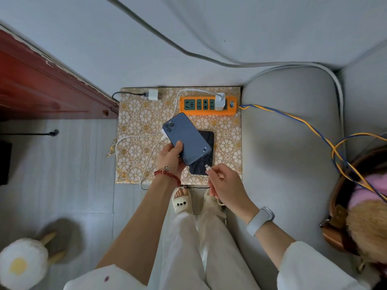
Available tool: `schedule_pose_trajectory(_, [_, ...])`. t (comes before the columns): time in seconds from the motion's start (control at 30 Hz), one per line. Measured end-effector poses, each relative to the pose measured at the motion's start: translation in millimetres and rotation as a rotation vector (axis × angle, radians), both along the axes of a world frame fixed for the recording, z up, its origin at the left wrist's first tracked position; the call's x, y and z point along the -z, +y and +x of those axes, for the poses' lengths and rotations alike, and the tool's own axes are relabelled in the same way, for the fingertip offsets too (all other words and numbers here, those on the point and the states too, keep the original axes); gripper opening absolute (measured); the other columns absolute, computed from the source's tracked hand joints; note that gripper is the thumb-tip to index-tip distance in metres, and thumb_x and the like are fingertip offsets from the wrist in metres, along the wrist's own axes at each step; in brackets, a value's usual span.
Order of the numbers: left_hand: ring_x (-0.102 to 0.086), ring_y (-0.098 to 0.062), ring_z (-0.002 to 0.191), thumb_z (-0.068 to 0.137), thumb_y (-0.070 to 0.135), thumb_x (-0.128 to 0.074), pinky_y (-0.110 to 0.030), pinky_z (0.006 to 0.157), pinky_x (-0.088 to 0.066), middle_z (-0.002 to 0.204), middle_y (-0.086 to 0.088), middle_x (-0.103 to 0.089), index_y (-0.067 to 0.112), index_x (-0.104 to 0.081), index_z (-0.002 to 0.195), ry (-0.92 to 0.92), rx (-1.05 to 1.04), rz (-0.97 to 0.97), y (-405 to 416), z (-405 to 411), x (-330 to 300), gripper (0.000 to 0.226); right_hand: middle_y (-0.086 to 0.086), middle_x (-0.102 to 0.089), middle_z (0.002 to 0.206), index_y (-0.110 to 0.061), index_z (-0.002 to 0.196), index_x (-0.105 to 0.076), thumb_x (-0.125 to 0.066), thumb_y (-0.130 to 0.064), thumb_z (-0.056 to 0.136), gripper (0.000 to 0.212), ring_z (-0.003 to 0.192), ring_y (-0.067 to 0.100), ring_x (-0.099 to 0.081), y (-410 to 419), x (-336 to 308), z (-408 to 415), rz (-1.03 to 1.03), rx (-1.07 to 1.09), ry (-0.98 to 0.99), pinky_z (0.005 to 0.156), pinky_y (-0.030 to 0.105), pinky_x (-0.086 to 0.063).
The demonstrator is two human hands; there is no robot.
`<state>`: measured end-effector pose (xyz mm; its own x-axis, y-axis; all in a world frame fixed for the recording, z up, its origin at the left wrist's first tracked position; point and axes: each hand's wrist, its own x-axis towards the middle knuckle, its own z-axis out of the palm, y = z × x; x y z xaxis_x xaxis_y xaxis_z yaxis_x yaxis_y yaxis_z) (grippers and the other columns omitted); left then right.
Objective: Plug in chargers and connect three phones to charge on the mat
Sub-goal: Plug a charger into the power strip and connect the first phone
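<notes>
A gold-and-white flowered mat lies on the floor. My left hand holds a blue phone back side up above the mat. My right hand pinches a white cable plug just below the phone's lower end, a small gap apart. A dark phone lies on the mat under the blue one. An orange power strip sits at the mat's far edge with a white charger plugged in. A second white charger lies loose at the far left with a black cable.
A grey sofa cushion borders the mat on the right. A red wooden door stands at left. A yellow-blue cord runs right from the strip. A white cable loops on the mat. A basket and a round stool sit nearby.
</notes>
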<state>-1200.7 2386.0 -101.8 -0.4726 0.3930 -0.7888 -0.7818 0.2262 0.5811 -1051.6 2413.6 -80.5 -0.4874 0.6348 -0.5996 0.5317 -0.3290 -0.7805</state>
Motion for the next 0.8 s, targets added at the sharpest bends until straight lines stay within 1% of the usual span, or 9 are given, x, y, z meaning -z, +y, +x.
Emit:
schedule_pose_trajectory(0.1, [-0.063,-0.02,0.073,0.092,0.008,-0.046,-0.027,0.053,-0.058,0.085,-0.007,-0.062,0.01,-0.054,0.088,-0.004,-0.022,-0.014,4,4,-4,0.009,0.001,-0.056,0.056,-0.015,0.079,-0.057,-0.05,-0.019,0.091,0.015,0.037,0.004,-0.047,2,-3,-7,0.064,0.028,0.005,0.039,0.017,-0.041])
schedule_pose_trajectory(0.17, [-0.064,-0.019,0.07,0.091,0.009,-0.047,-0.026,0.052,-0.058,0.085,-0.007,-0.063,0.008,-0.054,0.091,-0.005,-0.025,-0.019,6,6,-6,0.007,0.001,-0.056,0.055,-0.009,0.083,-0.059,-0.049,-0.019,0.092,0.017,0.036,0.006,-0.047,5,-6,-9,0.124,0.024,0.011,0.04,0.022,-0.042])
schedule_pose_trajectory(0.23, [-0.064,-0.019,0.07,0.091,0.009,-0.047,-0.026,0.052,-0.058,0.085,-0.007,-0.063,0.007,-0.054,0.094,-0.006,-0.027,-0.008,7,7,-7,0.007,0.001,-0.056,0.054,-0.006,0.085,-0.061,-0.049,-0.019,0.092,0.019,0.037,0.006,-0.047,7,-8,-11,0.174,0.015,0.01,0.043,0.03,-0.045])
schedule_pose_trajectory(0.37, [-0.065,-0.017,0.067,0.091,0.009,-0.048,-0.025,0.051,-0.057,0.085,-0.007,-0.063,0.01,-0.055,0.088,-0.004,-0.027,0.013,9,7,-10,0.008,0.001,-0.056,0.054,-0.007,0.086,-0.063,-0.051,-0.018,0.091,0.018,0.041,0.006,-0.047,8,-10,-13,0.17,0.051,0.003,0.052,0.04,-0.049])
schedule_pose_trajectory(0.5, [-0.067,-0.014,0.062,0.091,0.009,-0.048,-0.026,0.053,-0.058,0.084,-0.007,-0.063,0.007,-0.055,0.094,0.007,-0.02,0.009,10,9,-11,0.008,0.0,-0.055,0.051,-0.006,0.085,-0.064,-0.051,-0.016,0.091,0.017,0.039,0.005,-0.047,8,-12,-13,0.176,0.089,0.016,0.051,0.036,-0.046])
schedule_pose_trajectory(0.57, [-0.067,-0.013,0.06,0.091,0.01,-0.048,-0.025,0.052,-0.057,0.083,-0.006,-0.063,0.009,-0.055,0.09,-0.004,-0.037,0.015,9,10,-12,0.008,-0.001,-0.055,0.051,-0.006,0.086,-0.064,-0.051,-0.016,0.09,0.017,0.04,0.005,-0.049,9,-13,-13,0.199,0.09,0.013,0.05,0.033,-0.045])
schedule_pose_trajectory(0.63, [-0.065,-0.017,0.067,0.091,0.01,-0.048,-0.025,0.052,-0.058,0.084,-0.006,-0.062,0.009,-0.053,0.09,-0.002,-0.039,0.005,9,10,-11,0.006,-0.005,-0.055,0.052,-0.007,0.088,-0.065,-0.052,-0.016,0.09,0.016,0.041,0.003,-0.051,10,-13,-12,0.213,0.084,0.008,0.048,0.026,-0.044])
schedule_pose_trajectory(0.7, [-0.063,-0.019,0.073,0.091,0.01,-0.049,-0.026,0.053,-0.058,0.086,-0.007,-0.062,0.006,-0.051,0.097,0.008,-0.034,-0.005,9,10,-10,0.008,-0.006,-0.056,0.053,-0.007,0.09,-0.066,-0.051,-0.016,0.091,0.017,0.041,0.002,-0.051,11,-11,-12,0.214,0.077,0.001,0.048,0.022,-0.043])
schedule_pose_trajectory(0.8, [-0.063,-0.02,0.073,0.09,0.01,-0.049,-0.026,0.053,-0.058,0.085,-0.007,-0.062,0.005,-0.049,0.101,0.01,-0.034,-0.008,9,11,-11,0.012,-0.008,-0.056,0.054,-0.006,0.093,-0.066,-0.051,-0.017,0.091,0.018,0.041,0.001,-0.052,11,-10,-10,0.21,0.072,-0.003,0.047,0.016,-0.043])
